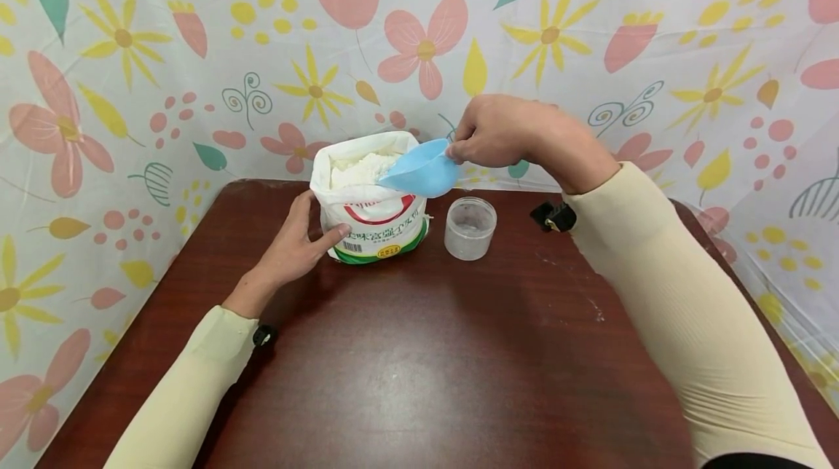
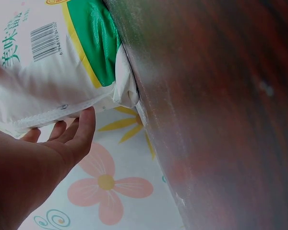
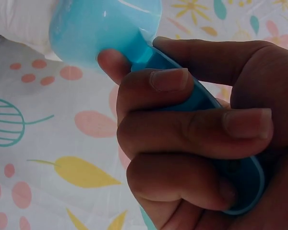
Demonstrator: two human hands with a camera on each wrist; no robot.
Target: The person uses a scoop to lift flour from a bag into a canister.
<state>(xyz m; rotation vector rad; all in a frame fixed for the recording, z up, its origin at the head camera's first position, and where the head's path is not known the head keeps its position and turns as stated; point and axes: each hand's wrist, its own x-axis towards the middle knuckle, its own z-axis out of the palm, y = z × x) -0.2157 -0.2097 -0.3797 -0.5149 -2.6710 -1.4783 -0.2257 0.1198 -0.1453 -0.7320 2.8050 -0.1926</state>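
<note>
So the right hand [image 1: 507, 130] is gripping the blue scoop [image 1: 424, 172], which is pointing lengthwise left into the flour bag [image 1: 376, 225] near the table's [image 1: 419, 338] far edge, while the left hand [image 1: 288, 250], farther from the scoop, is clasping the bag's left side.

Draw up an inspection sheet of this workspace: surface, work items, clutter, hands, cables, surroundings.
Surface: dark brown tabletop, glossy, with a few pale marks toward the right.
Work items: open bag of white powder; blue scoop, tip at the powder; clear jar standing apart, right of the bag, no lid on it.
Clutter: nothing seen.
Hands: left hand holds the bag's side; right hand grips the scoop.
Cables: nothing seen.
Surroundings: floral cloth behind and beside the table.
</note>
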